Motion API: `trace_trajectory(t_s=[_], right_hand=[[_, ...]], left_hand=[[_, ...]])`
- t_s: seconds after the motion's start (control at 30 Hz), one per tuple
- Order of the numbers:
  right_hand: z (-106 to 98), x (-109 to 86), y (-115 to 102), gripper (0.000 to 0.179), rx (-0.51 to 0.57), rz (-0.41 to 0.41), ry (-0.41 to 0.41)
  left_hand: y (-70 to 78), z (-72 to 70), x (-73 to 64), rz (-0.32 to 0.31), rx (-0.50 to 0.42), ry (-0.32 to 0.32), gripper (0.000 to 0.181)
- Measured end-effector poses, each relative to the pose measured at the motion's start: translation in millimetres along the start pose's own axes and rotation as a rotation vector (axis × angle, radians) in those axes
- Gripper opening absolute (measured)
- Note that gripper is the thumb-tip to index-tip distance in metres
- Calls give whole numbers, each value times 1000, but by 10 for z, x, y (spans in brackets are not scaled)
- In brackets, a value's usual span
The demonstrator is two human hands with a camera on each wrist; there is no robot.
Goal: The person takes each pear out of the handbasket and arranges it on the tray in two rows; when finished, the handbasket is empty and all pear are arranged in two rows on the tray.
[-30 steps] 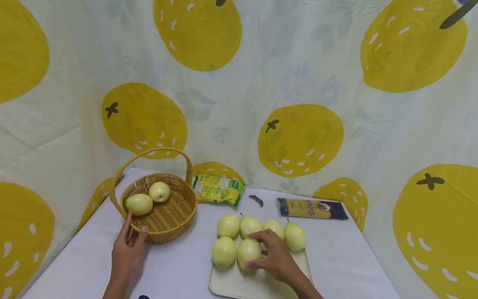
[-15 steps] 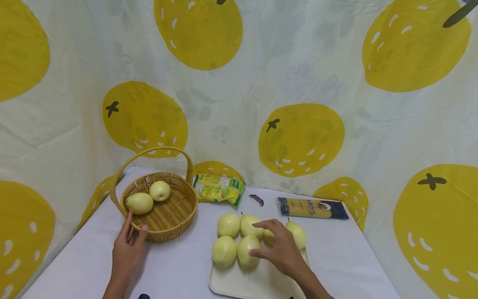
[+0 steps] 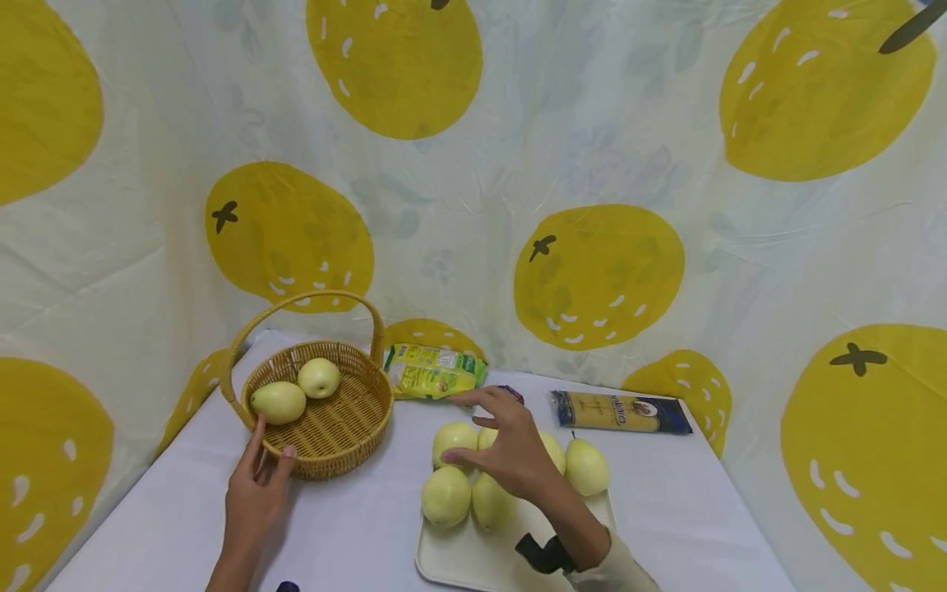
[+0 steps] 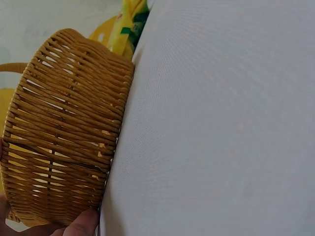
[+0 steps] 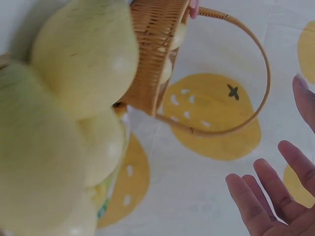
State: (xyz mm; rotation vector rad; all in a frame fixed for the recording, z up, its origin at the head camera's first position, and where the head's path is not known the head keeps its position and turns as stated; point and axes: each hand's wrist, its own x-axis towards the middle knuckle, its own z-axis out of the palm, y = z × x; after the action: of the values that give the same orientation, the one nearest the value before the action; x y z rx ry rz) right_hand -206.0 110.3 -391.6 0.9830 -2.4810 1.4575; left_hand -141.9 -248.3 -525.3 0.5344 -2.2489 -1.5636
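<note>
A round wicker basket [image 3: 333, 465] with a tall handle stands on the left, holding two pale green pears [image 3: 279, 403] side by side. My left hand [image 3: 255, 497] grips its near rim, the thumb over the edge; in the left wrist view fingertips [image 4: 81, 225] press the woven wall low down. Several more pears [image 3: 446, 497] sit in two rows on a cream tray [image 3: 459, 563]. Above them hovers my right hand [image 3: 510, 452], fingers spread and holding nothing, hiding part of the back row. Large blurred pears [image 5: 83, 59] fill the left of the right wrist view.
Behind the pears lie a yellow-green packet [image 3: 432, 372], a small purple-wrapped item [image 3: 510, 393] partly behind the right hand, and a blue-and-gold packet [image 3: 621, 411]. A fruit-print cloth [image 3: 459, 205] hangs behind the white table [image 3: 355, 534].
My right hand has let go of the front-row pear and moved up and left over the tray, its fingers apart. The left hand has stayed on the basket rim.
</note>
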Motion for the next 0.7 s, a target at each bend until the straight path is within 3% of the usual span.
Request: trace_trajectory(t_s=[0.27, 0.5, 0.7], right_hand=[[418, 475, -97, 63, 61, -42, -68], [798, 862, -130, 60, 83, -7, -88], [1143, 1181, -17, 59, 64, 53, -88]], left_hand=[[19, -2, -20, 1, 4, 8, 77], [-21, 5, -14, 6, -2, 12, 77], [-27, 3, -15, 13, -9, 17, 76]])
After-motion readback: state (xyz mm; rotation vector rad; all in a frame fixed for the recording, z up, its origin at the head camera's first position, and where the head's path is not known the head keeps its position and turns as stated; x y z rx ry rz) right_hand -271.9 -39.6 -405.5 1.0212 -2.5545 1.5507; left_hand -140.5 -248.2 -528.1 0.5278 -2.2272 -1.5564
